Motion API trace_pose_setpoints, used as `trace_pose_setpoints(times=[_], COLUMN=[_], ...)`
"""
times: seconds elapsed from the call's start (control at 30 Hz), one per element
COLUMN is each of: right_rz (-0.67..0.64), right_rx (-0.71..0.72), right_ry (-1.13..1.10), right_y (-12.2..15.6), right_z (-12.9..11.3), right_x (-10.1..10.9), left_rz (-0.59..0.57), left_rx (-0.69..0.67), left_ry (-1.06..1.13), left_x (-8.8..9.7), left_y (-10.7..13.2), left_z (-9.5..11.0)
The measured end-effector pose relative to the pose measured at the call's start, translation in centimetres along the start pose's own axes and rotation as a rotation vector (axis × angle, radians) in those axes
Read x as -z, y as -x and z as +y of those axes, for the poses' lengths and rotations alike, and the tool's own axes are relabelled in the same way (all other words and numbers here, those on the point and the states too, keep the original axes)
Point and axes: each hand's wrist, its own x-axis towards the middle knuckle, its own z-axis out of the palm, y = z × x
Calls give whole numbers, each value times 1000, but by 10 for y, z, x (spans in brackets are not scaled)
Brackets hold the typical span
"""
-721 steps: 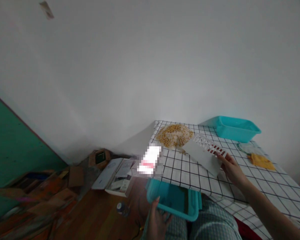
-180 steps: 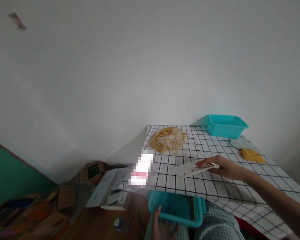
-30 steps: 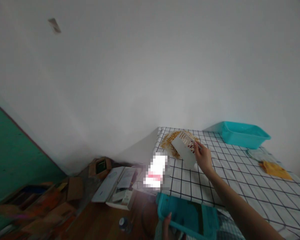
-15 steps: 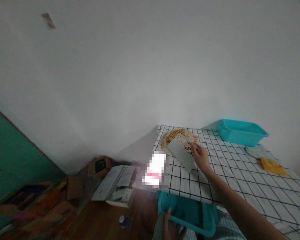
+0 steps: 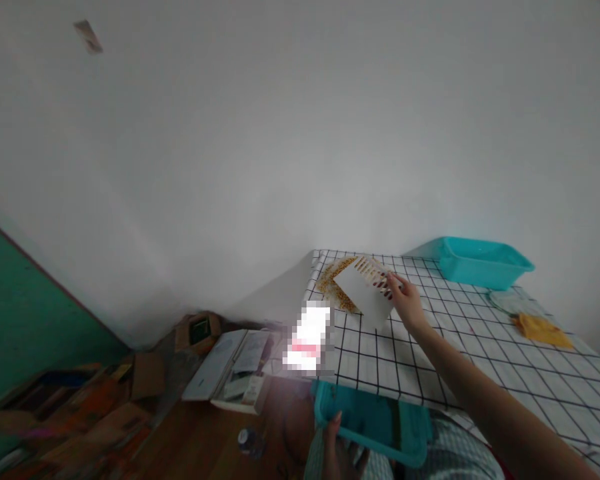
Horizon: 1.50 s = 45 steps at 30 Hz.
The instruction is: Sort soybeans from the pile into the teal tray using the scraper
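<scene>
My right hand (image 5: 404,298) pinches the right edge of a white flat panel (image 5: 364,291) with a band of slots along its upper side. The panel is tilted over a round spread of yellow grains (image 5: 333,280) and hides part of it; their exact kind is too small to tell. At the table's front edge, my left hand (image 5: 333,443) grips the near left rim of a teal plastic tray (image 5: 360,405), thumb over the rim and the other fingers mostly out of sight below. A dark strip runs across the tray's right part.
A checked cloth (image 5: 460,333) covers the table. On it are a turquoise basin (image 5: 483,263) by the wall and a yellow cloth (image 5: 543,331). A bright blurred-out patch (image 5: 307,337) lies at the table's left edge. An opened white box (image 5: 237,370) and cardboard boxes (image 5: 147,377) stand lower left.
My right hand has shifted slightly right, and the white panel has turned so that it hides more of the grains' right side. My left hand keeps its hold on the tray.
</scene>
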Motion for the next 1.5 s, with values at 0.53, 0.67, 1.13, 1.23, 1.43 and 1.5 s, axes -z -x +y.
trace_pose_setpoints(times=[0.53, 0.67, 1.13, 1.23, 1.43, 1.5], right_rz=[58, 110, -411, -480, -585, -612], right_rx=[133, 95, 445, 550, 614, 610], right_ry=[292, 162, 274, 366, 436, 436], right_y=[24, 21, -36, -36, -36, -34], right_z=[-1, 4, -31, -36, -36, -36], right_x=[-5, 9, 27, 20, 18, 21], left_rz=[10, 2, -23, 19, 0, -15], left_rx=[6, 14, 20, -24, -13, -17], left_ry=[18, 31, 47, 45, 31, 30], left_x=[-8, -8, -5, -4, -2, -1], left_y=[9, 9, 10, 5, 3, 5], left_z=[1, 1, 3, 0, -2, 0])
